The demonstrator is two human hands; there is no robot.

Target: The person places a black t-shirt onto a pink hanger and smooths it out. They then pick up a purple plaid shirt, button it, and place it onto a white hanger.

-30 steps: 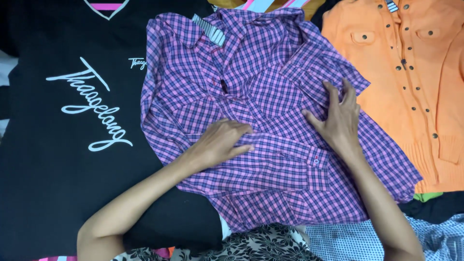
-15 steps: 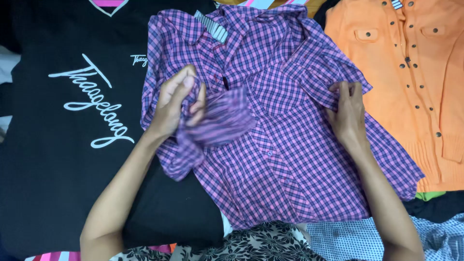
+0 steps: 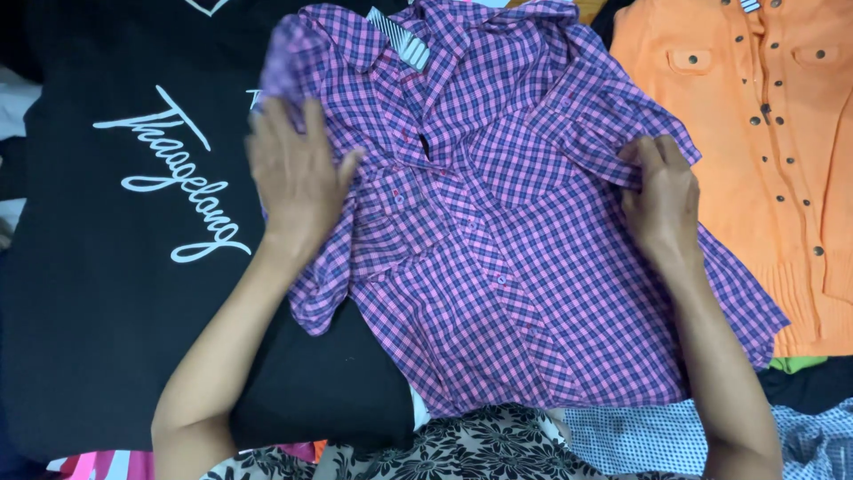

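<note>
L hand (image 3: 298,178) & R hand (image 3: 662,200) flat on plaid shirt (image 3: 498,258).

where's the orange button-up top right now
In the head view the orange button-up top lies at the right edge, beside the pink checked shirt and just right of the right hand, which rests on that shirt's sleeve.
</note>
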